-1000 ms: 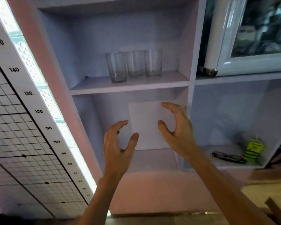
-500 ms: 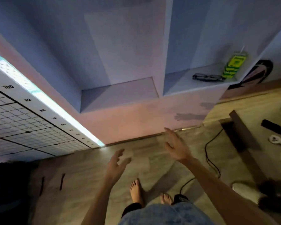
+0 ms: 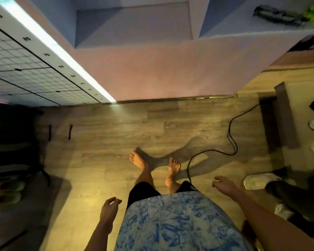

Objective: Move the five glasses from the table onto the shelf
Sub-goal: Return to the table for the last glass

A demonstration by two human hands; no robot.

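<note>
A person stands barefoot on a wood-look floor (image 3: pixel 116 142), the view tipped almost straight down past a blue patterned shirt (image 3: pixel 170 223). Nearest the camera, the left hand (image 3: pixel 108 211) hangs at hip level with its fingers loosely curled and nothing in them. The right hand (image 3: pixel 223 184), slightly farther out and to the side, is likewise slack and empty, fingers half bent. Both feet (image 3: pixel 140 161) point toward the shelf unit (image 3: pixel 161 73), whose pale front rises from the floor just ahead. A black cable (image 3: pixel 230 134) snakes across the boards to the right of the feet. Farther still, only the unit's lowest compartments show, one with a dark object, probably a pair of glasses (image 3: pixel 277 15), though the picture is too blurred to be sure.

No drinking glass appears anywhere in view, neither on the shelf parts shown nor within reach, and the table they are to come from lies outside the frame as well. The move ahead therefore seems to turn on a change of direction: with the shelf dead ahead and both hands free, the person likely has to turn away from it to find the table. Neither hand holds a clear advantage from here.
</note>
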